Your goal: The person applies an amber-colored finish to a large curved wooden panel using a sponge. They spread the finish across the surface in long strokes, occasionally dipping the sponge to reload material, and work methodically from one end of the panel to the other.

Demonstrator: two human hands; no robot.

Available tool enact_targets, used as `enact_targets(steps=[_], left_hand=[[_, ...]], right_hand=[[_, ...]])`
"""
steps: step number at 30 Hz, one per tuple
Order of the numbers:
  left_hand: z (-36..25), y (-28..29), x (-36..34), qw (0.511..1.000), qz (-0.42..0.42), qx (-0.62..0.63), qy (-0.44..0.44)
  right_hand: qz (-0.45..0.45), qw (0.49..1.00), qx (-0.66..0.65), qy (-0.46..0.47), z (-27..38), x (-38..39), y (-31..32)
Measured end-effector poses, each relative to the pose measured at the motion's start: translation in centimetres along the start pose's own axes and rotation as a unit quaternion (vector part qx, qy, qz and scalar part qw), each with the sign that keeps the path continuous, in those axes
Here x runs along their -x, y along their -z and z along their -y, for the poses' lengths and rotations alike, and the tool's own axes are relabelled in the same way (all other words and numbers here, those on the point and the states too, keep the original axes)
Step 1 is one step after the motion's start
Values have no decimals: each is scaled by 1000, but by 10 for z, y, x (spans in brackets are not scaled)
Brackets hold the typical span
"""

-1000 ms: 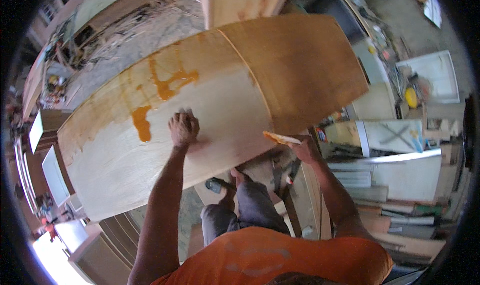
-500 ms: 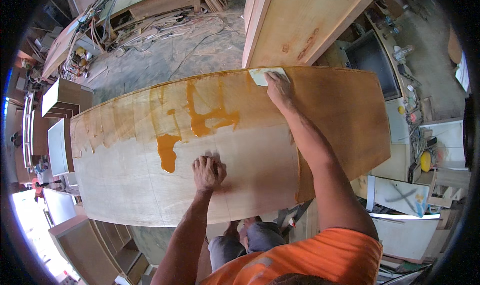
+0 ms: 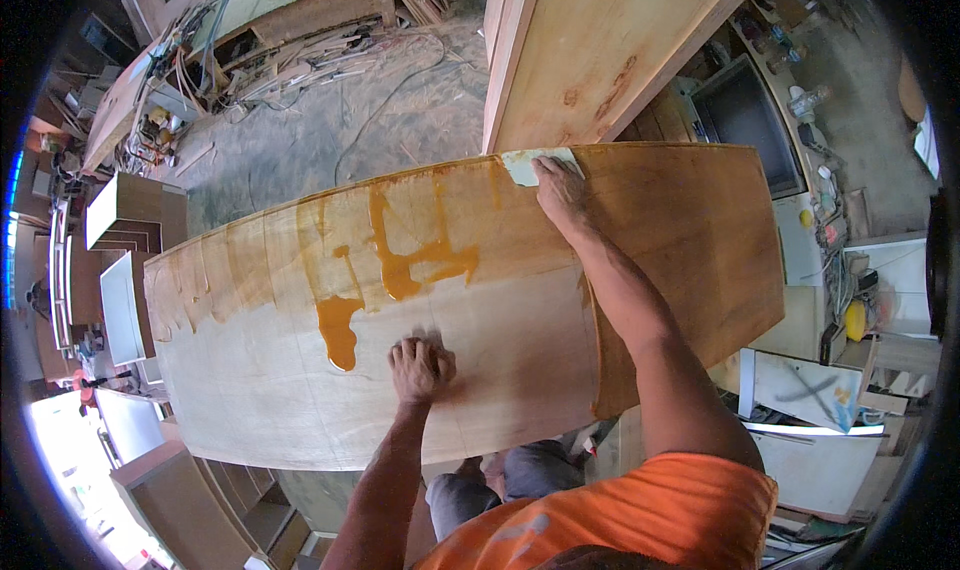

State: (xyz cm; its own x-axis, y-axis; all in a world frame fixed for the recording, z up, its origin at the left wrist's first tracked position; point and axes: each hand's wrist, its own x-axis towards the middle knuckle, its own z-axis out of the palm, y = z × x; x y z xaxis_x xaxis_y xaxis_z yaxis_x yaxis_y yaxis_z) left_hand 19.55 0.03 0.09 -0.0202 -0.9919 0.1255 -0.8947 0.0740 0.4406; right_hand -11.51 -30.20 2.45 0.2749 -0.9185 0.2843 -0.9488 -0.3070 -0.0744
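Observation:
A long wooden panel [image 3: 250,400] lies across the view in front of me. My right hand [image 3: 563,195] grips a flat white spreader [image 3: 521,168] and presses it to the panel near the far edge. Runny orange-brown liquid [image 3: 401,280] lies in drips and pools left of the spreader. The panel's right part is coated an even brown; its near left part is pale and bare. My left hand [image 3: 421,372] rests on that pale wood, fingers curled under in a fist, to the right of the lowest pool [image 3: 339,338].
An upright wooden board [image 3: 570,60] stands just beyond the far edge. Scrap wood and cables [image 3: 290,80] litter the floor at far left. Cabinet boxes [image 3: 135,210] stand left of the panel, and a dark tray-like piece [image 3: 745,120] lies at far right.
The view has shifted, so the panel and both hands sit slightly lower in the picture. The spreader is still at the far edge; the left hand stays on the pale wood.

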Motion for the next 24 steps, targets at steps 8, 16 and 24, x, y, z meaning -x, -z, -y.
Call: enact_targets(steps=[8, 16, 24], left_hand=[[0, 11, 3, 1000, 23, 3, 13], [-4, 12, 7, 999, 17, -27, 0], [-12, 13, 10, 999, -9, -34, -12]], right_hand=[[13, 1000, -9, 8, 2, -3, 14], [139, 988, -51, -36, 0, 102, 66], [221, 970, -49, -94, 38, 317, 148]])
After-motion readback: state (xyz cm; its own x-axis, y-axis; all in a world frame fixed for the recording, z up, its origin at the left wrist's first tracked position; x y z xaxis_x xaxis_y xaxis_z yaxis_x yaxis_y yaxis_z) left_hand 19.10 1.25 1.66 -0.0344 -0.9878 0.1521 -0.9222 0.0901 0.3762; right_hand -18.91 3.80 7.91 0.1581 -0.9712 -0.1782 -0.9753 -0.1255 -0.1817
